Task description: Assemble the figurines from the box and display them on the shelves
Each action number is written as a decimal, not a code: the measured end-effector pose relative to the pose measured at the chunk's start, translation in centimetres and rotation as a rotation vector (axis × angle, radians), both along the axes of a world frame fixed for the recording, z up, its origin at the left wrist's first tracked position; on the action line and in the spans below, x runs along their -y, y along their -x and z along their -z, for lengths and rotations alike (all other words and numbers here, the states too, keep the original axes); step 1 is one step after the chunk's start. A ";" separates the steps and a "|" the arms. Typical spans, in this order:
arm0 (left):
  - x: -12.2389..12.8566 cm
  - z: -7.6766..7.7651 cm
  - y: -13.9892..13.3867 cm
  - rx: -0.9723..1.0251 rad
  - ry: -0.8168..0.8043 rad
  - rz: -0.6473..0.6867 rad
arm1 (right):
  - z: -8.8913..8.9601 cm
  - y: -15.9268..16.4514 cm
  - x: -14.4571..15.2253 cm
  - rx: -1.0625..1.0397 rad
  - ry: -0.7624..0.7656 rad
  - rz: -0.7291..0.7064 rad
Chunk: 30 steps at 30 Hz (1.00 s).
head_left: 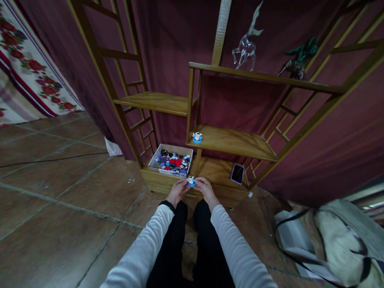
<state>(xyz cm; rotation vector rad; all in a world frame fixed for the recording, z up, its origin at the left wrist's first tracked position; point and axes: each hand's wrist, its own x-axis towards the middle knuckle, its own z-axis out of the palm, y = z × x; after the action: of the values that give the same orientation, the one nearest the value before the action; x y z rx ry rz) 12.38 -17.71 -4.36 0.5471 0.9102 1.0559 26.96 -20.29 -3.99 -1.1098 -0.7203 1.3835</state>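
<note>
Between my two hands is a small figurine (191,182) with a blue base and a white body with dark patches. My left hand (178,189) pinches it from the left, and my right hand (204,187) grips its right side. A similar figurine (197,137) stands upright on the middle wooden shelf (234,141), at its left front corner. Just beyond my left hand, an open cardboard box (152,162) on the lower shelf holds many small red, blue, white and black pieces, too small to tell apart.
A phone or tablet (237,174) lies on the lower shelf at the right. A clear glass horse figure (246,50) and a dark green statue (300,58) stand on the upper shelf (270,78). Bags (339,236) lie on the floor at right. A cable (54,159) crosses the floor at left.
</note>
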 end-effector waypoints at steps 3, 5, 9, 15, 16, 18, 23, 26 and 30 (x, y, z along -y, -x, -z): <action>-0.1 0.3 0.0 0.009 0.000 -0.010 | 0.1 0.0 0.0 -0.013 -0.010 0.002; -0.1 0.4 0.0 0.008 0.000 -0.012 | 0.1 0.1 0.0 -0.018 -0.008 0.012; -0.1 0.2 0.0 0.016 -0.020 -0.002 | -0.1 0.2 0.2 -0.025 -0.005 0.041; 0.5 -0.8 -0.2 0.003 -0.108 0.032 | -0.3 0.4 0.4 -0.046 -0.022 0.086; 0.6 -0.9 -0.3 0.006 -0.125 0.037 | -0.3 0.4 0.4 -0.052 -0.023 0.091; 0.7 -1.2 -0.4 0.004 -0.155 0.048 | -0.3 0.3 0.3 -0.068 -0.033 0.095; 1.0 -1.6 -0.8 -0.030 -0.209 0.050 | -0.3 0.1 0.4 -0.111 -0.053 0.092; 1.2 -1.7 -1.0 -0.059 -0.251 0.032 | -0.4 -0.2 0.5 -0.120 -0.059 0.072; 1.4 -1.8 -1.4 -0.143 -0.313 0.025 | -0.6 -0.6 0.7 -0.123 -0.045 0.046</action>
<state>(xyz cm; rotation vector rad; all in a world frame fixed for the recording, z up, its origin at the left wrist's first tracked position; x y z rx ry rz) 13.76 -19.08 -2.54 0.9023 0.8643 1.1554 27.53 -20.96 -3.39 -0.9913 -0.6306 1.3767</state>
